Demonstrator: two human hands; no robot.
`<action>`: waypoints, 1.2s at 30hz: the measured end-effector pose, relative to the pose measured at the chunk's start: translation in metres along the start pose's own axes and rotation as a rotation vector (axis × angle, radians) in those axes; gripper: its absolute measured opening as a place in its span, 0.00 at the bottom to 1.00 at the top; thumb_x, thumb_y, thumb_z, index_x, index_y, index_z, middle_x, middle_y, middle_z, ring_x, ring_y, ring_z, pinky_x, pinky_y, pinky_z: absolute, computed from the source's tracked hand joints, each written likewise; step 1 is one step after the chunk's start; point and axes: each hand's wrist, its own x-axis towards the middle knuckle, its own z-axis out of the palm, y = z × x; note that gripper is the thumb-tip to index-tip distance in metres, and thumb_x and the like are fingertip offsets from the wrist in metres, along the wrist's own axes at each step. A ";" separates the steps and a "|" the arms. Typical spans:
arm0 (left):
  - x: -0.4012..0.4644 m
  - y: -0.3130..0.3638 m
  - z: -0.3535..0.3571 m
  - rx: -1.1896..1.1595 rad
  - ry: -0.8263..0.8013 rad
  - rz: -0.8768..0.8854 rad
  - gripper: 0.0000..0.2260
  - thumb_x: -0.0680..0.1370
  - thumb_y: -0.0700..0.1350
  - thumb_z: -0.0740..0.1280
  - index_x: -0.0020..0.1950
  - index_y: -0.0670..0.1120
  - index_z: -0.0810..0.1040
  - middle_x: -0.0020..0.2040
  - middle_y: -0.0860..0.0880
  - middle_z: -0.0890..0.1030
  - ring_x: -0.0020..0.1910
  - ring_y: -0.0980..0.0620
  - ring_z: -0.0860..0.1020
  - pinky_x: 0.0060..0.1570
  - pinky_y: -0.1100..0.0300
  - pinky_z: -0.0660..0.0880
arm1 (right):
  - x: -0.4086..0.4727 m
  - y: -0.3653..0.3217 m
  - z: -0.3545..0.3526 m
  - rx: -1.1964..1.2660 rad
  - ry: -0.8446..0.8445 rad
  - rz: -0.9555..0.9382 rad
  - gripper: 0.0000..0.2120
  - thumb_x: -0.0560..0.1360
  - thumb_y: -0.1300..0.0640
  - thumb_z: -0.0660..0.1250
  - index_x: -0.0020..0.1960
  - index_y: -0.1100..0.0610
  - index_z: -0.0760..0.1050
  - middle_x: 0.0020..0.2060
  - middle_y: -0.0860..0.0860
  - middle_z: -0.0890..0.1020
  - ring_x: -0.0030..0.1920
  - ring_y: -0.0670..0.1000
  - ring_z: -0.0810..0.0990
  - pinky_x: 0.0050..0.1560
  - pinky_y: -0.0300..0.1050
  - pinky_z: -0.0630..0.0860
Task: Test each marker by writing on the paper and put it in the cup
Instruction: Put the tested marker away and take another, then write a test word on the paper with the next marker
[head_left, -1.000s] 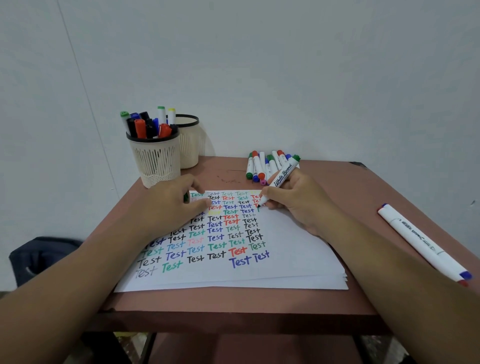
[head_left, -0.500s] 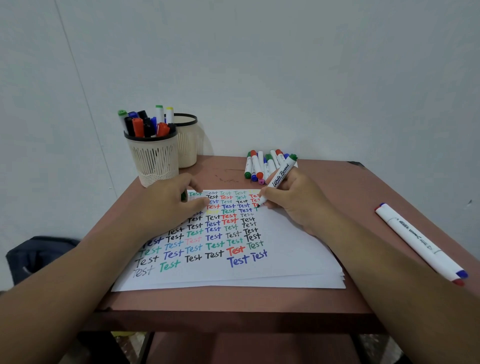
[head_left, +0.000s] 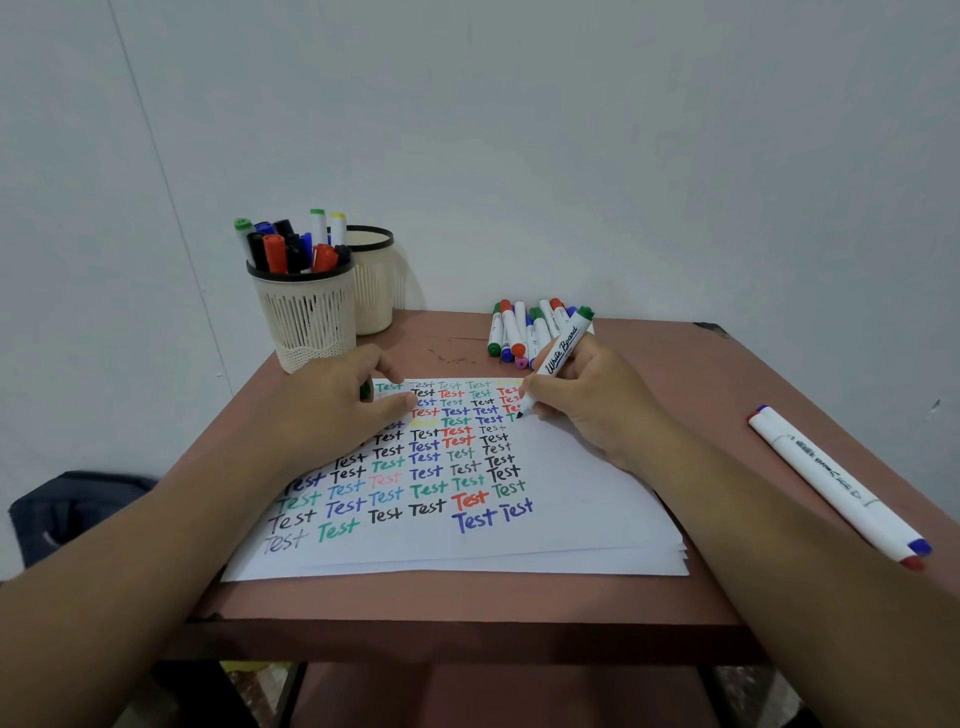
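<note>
My right hand (head_left: 592, 405) grips a white whiteboard marker (head_left: 561, 351) with a green end, its tip touching the paper (head_left: 571, 499) at the right end of a row of "Test" words. Over the sheet's upper left rests my left hand (head_left: 337, 410), with a green cap (head_left: 367, 391) held in its curled fingers. The nearer cream mesh cup (head_left: 309, 322) at the back left holds several capped markers. Beside the wall lies a pile of loose markers (head_left: 519, 327), just behind my right hand.
A second cream cup (head_left: 374, 291) stands behind the first. Two long white markers (head_left: 831, 478) lie near the brown table's (head_left: 467, 597) right edge. A dark bag (head_left: 67, 509) sits on the floor to the left. The wall rises right behind the table.
The marker tip has shifted a little down the right column of words. My left hand has stayed in place on the paper.
</note>
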 end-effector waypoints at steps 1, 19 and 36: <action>-0.001 0.001 0.000 0.005 0.001 -0.002 0.11 0.77 0.61 0.68 0.56 0.57 0.75 0.41 0.54 0.80 0.40 0.57 0.78 0.34 0.61 0.67 | 0.000 -0.001 0.000 -0.001 0.007 -0.002 0.12 0.77 0.66 0.72 0.59 0.58 0.77 0.50 0.59 0.84 0.44 0.49 0.84 0.36 0.34 0.79; -0.002 0.003 -0.002 -0.001 0.000 -0.011 0.12 0.77 0.61 0.68 0.56 0.57 0.76 0.41 0.54 0.80 0.40 0.57 0.78 0.34 0.61 0.67 | -0.001 -0.001 0.002 -0.018 -0.001 0.015 0.12 0.77 0.65 0.74 0.58 0.58 0.77 0.50 0.57 0.84 0.47 0.51 0.84 0.36 0.34 0.79; -0.002 0.004 -0.002 -0.028 -0.005 -0.021 0.12 0.77 0.61 0.68 0.56 0.57 0.76 0.42 0.54 0.80 0.40 0.56 0.78 0.34 0.62 0.67 | 0.000 -0.001 -0.001 -0.006 0.067 -0.005 0.08 0.77 0.66 0.72 0.52 0.56 0.77 0.44 0.55 0.81 0.45 0.50 0.81 0.43 0.42 0.83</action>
